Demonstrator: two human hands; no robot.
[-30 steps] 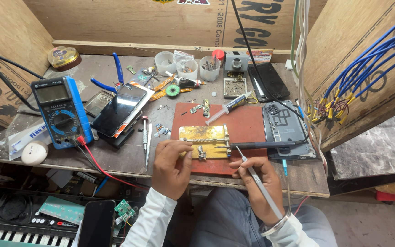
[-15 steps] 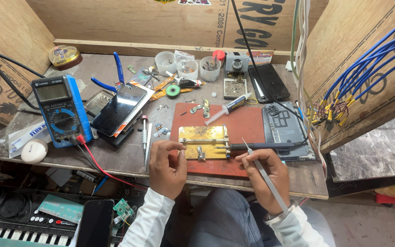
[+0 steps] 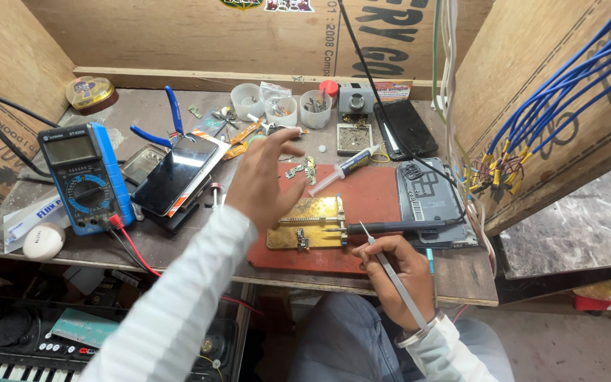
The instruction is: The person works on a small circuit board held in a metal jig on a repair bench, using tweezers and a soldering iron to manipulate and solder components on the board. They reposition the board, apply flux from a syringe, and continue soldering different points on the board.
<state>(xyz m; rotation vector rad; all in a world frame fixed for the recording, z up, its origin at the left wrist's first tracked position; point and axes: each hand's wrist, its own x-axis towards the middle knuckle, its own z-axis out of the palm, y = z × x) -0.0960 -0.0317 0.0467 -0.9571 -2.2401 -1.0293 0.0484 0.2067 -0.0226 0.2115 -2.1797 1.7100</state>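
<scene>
My left hand (image 3: 266, 180) is raised over the bench with its fingers spread and nothing in it, above the left edge of the red mat (image 3: 373, 201). My right hand (image 3: 399, 272) rests at the mat's front edge and grips thin metal tweezers (image 3: 383, 260), tips pointing up toward a gold board holder (image 3: 309, 225) lying on the mat. A black-handled soldering iron (image 3: 397, 227) lies across the mat with its tip at the holder. A syringe (image 3: 344, 168) lies further back on the mat.
A blue multimeter (image 3: 79, 177) with a red lead and a stack of phones (image 3: 175, 177) lie left. A grey phone frame (image 3: 429, 194) sits right of the mat. Plastic cups (image 3: 312, 106), blue-handled pliers (image 3: 172, 113), a black phone (image 3: 408, 127) stand behind. Blue wires (image 3: 553, 92) hang right.
My left hand has lifted off the gold holder and moved up and back over the bench, fingers now spread. My right hand stays put with the tweezers.
</scene>
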